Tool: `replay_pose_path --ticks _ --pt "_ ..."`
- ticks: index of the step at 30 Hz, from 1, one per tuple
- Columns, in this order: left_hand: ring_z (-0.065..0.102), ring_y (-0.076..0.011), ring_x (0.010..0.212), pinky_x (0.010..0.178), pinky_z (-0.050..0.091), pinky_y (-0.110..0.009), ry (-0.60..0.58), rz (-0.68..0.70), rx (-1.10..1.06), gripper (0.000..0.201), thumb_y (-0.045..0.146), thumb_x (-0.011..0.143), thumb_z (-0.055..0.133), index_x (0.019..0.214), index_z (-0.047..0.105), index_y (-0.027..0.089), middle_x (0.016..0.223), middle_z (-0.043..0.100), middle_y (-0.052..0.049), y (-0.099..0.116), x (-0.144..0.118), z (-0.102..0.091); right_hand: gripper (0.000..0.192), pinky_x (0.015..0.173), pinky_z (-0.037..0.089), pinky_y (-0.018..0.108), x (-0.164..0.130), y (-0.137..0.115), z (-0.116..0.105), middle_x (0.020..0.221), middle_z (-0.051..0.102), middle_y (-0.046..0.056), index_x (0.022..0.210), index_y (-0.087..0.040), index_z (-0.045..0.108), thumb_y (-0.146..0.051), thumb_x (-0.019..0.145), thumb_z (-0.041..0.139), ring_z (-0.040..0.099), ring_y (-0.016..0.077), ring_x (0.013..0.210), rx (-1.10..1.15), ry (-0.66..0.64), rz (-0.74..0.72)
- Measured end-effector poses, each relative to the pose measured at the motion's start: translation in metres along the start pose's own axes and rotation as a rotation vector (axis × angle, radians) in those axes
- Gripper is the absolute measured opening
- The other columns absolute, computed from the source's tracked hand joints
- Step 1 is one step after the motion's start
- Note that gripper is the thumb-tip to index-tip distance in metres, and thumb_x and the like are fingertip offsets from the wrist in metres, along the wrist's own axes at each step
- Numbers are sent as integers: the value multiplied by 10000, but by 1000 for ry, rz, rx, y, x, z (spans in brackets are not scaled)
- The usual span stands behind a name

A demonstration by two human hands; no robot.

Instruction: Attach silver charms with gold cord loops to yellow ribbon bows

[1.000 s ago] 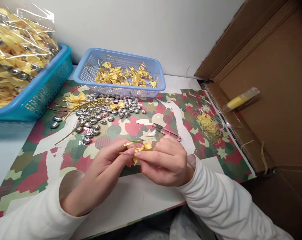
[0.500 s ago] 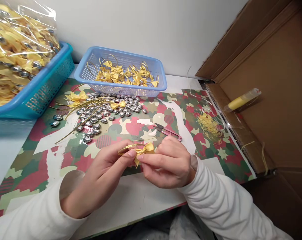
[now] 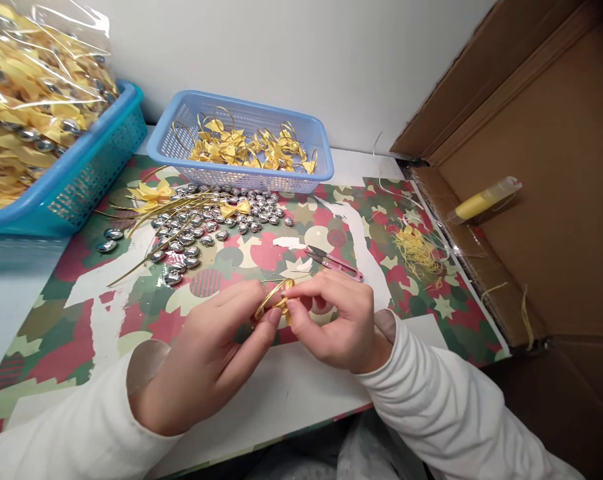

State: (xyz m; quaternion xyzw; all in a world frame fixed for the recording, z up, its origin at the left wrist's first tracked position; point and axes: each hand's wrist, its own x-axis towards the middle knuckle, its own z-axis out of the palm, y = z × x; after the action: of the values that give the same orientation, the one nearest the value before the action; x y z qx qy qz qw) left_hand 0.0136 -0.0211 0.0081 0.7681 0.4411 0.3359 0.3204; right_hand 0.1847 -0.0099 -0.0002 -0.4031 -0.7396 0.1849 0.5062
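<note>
Between my two hands is a yellow ribbon bow [image 3: 287, 308] with a loop of gold cord [image 3: 267, 301]. My left hand [image 3: 208, 353] is closed, pinching the bow and cord between thumb and fingers. From the other side, my right hand [image 3: 337, 320] pinches the bow's edge with thumb and forefinger. The fingers cover much of the bow. Just beyond my right hand lie pink-handled thread snips [image 3: 334, 261]. Many silver bells [image 3: 186, 237] are heaped past my left hand, with gold cords [image 3: 144, 268] and a loose yellow bow [image 3: 235, 208] on them.
A blue basket [image 3: 241, 175] of corded bows stands at the back. At left, a larger blue basket [image 3: 101, 157] carries a clear bag [image 3: 36, 100] of bows with bells. Yellow thread scraps [image 3: 417, 252] lie at right, by a cardboard wall [image 3: 541, 133] with a yellow thread spool [image 3: 486, 199].
The bow has been turned between my fingers, and its cord loop now stands more upright. My right hand's thumb and forefinger have shifted to a new pinch on the ribbon.
</note>
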Motion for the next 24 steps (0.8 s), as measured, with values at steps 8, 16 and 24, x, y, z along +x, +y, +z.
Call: replay_pose_path --ticks 8,16,24 --pt "486 -126 571 533 381 -237 -18 -67 -148 198 222 937 462 767 562 213 644 542 32 2 2 -1 122 490 455 221 4 0 -3 591 668 -5 712 -173 673 -140 796 589 518 89 493 110 -28 117" --pt "493 -121 591 537 393 -219 -43 -163 -319 246 270 951 463 743 585 221 652 548 36 4 4 -2 113 501 449 213 3 0 -3 594 658 -9 713 -162 670 -123 789 598 515 81 504 161 -35 161" --pt "498 -118 615 548 394 -212 -41 -214 -348 267 291 950 462 720 574 214 671 564 32 1 5 -2 119 512 442 209 3 1 -5 615 665 4 733 -147 677 -121 802 583 523 82 520 200 -52 183"
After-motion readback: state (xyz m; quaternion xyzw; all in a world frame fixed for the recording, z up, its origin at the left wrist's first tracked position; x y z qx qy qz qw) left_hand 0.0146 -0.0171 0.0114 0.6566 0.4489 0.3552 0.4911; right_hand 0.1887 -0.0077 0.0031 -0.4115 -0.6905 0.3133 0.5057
